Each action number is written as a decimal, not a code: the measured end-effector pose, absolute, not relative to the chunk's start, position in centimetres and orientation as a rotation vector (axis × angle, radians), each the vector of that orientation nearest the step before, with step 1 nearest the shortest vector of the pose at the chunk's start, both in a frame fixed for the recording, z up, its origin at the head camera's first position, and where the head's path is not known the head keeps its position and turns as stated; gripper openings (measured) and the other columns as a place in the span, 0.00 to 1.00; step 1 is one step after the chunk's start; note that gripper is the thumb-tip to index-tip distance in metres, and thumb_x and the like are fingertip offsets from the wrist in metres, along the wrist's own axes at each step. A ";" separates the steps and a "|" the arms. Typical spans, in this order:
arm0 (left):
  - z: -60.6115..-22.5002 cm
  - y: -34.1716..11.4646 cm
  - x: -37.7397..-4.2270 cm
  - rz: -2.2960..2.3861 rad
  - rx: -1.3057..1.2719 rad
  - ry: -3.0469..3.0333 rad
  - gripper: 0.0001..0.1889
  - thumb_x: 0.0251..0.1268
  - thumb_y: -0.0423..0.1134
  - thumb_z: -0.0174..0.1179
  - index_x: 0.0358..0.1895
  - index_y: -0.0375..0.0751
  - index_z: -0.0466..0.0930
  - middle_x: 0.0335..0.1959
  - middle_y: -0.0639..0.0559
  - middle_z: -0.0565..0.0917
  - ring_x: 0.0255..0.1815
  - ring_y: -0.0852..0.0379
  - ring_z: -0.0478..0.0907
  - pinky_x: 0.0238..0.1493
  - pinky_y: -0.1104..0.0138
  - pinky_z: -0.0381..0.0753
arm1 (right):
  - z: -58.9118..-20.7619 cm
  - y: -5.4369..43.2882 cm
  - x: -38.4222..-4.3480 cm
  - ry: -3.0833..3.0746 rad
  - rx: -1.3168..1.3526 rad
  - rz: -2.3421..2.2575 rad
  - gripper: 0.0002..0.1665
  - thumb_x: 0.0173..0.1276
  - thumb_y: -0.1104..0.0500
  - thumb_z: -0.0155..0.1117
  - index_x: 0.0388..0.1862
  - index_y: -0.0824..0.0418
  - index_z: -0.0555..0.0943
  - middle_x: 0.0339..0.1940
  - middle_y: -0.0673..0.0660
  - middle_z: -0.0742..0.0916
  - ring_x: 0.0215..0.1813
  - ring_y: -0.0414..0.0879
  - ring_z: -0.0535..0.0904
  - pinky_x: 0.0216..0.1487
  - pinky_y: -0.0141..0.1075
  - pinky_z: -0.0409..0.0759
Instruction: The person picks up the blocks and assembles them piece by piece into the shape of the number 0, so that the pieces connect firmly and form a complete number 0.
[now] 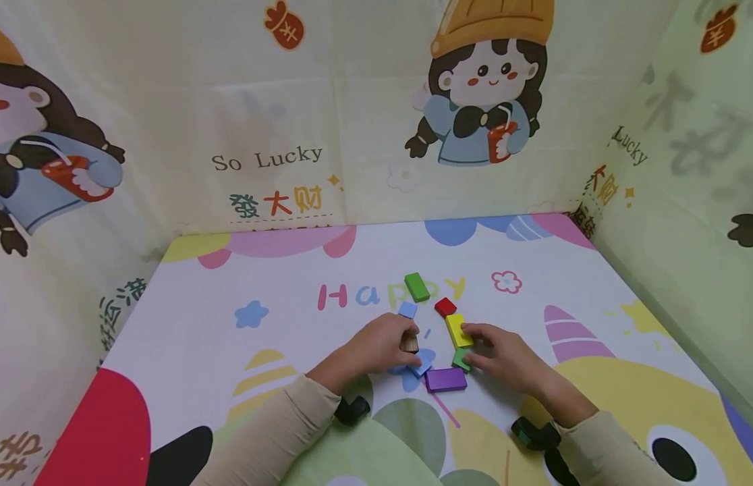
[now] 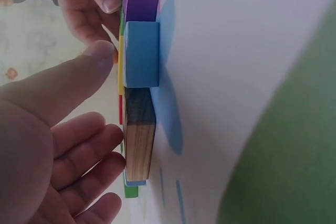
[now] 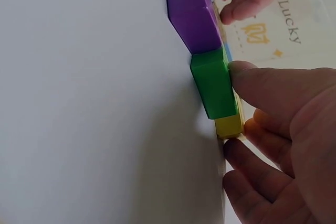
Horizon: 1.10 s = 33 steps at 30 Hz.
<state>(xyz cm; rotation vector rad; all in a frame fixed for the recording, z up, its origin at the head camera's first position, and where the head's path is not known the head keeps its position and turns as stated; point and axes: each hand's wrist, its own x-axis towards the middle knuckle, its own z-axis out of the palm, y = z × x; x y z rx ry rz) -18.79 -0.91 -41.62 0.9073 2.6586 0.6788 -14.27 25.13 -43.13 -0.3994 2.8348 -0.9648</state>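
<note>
On the table, several small rectangular blocks form a loose ring. My left hand [image 1: 382, 343] is at its left side, fingers by a wooden block [image 2: 140, 145], thumb near a blue block [image 2: 142, 53]. Whether its fingertips touch the wood I cannot tell. At the ring's right side, my right hand [image 1: 507, 358] rests its thumb on a small green block [image 3: 214, 85]; its fingers lie by the yellow block [image 1: 458, 331]. A purple block [image 1: 446, 380] lies nearest me, between the hands. The left fingers partly hide the wooden block in the head view.
Toward the far side lie a red block [image 1: 445, 307], a light blue block [image 1: 407, 310] and a longer green block [image 1: 417, 287]. A printed cloth [image 1: 188, 324] covers the table. Patterned curtains [image 1: 364, 121] stand behind it and at both sides.
</note>
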 end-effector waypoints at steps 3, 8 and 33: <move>-41.6 -0.9 -18.7 0.651 0.913 2.682 0.26 0.56 0.48 0.75 0.55 0.39 0.82 0.44 0.53 0.82 0.45 0.57 0.74 0.48 0.68 0.77 | -43.1 25.1 -14.3 2.837 -0.396 -0.958 0.32 0.65 0.57 0.72 0.66 0.63 0.76 0.65 0.61 0.80 0.62 0.60 0.77 0.60 0.54 0.75; -41.6 -0.8 -18.4 0.620 0.907 2.710 0.24 0.57 0.48 0.75 0.54 0.40 0.82 0.44 0.53 0.81 0.45 0.57 0.74 0.48 0.68 0.76 | -42.9 25.0 -14.3 2.838 -0.389 -0.947 0.32 0.65 0.57 0.72 0.66 0.63 0.75 0.64 0.61 0.80 0.62 0.60 0.77 0.60 0.54 0.76; -42.0 -0.8 -18.5 0.609 0.897 2.714 0.24 0.58 0.49 0.74 0.54 0.41 0.82 0.43 0.54 0.81 0.44 0.58 0.73 0.48 0.68 0.76 | -40.4 24.4 -17.0 2.895 -0.497 -0.859 0.32 0.68 0.50 0.70 0.65 0.65 0.76 0.60 0.63 0.83 0.62 0.62 0.77 0.58 0.59 0.75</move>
